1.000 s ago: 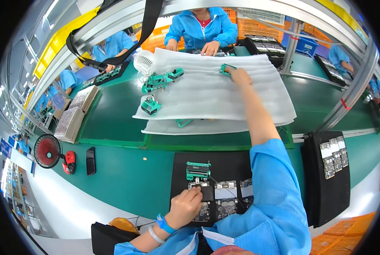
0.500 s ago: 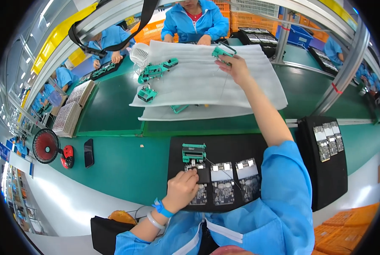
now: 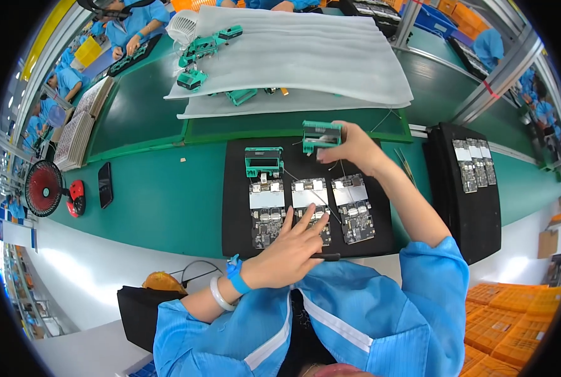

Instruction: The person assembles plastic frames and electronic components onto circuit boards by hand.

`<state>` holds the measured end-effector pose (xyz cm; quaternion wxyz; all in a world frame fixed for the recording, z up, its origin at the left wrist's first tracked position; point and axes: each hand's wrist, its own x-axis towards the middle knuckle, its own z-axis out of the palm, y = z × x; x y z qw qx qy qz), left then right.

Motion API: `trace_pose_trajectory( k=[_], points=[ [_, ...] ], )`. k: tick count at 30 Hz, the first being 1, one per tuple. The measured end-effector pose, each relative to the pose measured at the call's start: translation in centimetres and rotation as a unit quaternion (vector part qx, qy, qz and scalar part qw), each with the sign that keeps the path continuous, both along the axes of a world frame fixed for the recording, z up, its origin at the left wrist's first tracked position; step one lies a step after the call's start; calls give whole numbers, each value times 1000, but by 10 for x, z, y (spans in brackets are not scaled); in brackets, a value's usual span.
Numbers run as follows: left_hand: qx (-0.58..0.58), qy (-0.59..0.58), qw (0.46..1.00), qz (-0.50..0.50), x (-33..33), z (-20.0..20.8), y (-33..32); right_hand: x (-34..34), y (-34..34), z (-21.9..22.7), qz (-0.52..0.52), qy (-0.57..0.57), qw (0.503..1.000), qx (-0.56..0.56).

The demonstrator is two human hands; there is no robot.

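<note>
My right hand (image 3: 356,147) grips a green plastic frame (image 3: 321,134) with a thin wire trailing from it, above the far edge of a black foam mat (image 3: 233,207). My left hand (image 3: 286,248) lies palm down, fingers spread over the lower part of the middle circuit board (image 3: 308,193). From beneath that hand a dark stick-like handle (image 3: 326,256) sticks out; its kind is hidden. Flanking the middle one are a left circuit board (image 3: 267,207) and a right circuit board (image 3: 354,210). Another green frame (image 3: 263,162) sits at the far end of the left board, its wire slanting across the middle one.
White foam sheets (image 3: 305,56) across the bench carry several green frames (image 3: 199,50). At left are a phone (image 3: 105,185) and a red-and-black fan (image 3: 43,188). A black foam stack (image 3: 462,213) with boards stands right, beside a metal post (image 3: 500,75). Co-workers sit beyond.
My right hand has come back from the foam sheets toward the mat, bringing the green frame. My left hand has shifted from the left board to the middle one, fingers now spread. The view has tilted downward.
</note>
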<state>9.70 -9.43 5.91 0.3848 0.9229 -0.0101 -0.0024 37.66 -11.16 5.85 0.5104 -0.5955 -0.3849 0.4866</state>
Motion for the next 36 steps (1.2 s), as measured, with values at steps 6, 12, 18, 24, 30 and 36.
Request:
trace_pose_trajectory(
  k=[6,12,18,24,30,36],
  points=[
    [-33,-8,999,-36,-2,-4,13,-36,-13,-23,42,-85,995,18],
    [-56,-4,998,-37,0,-4,16,-43,-16,-42,-36,-124,989,74],
    [-50,-7,998,-23,3,-1,17,-44,-16,-40,-26,-200,973,110],
    [-49,-10,998,-23,4,-2,18,-42,-20,-37,-33,-128,988,84],
    [-44,1,999,-25,3,-1,17,-45,-21,-30,-25,-129,988,79],
    [-40,-5,999,-27,3,-2,17,-43,-21,-35,-19,-107,992,62]
  ],
)
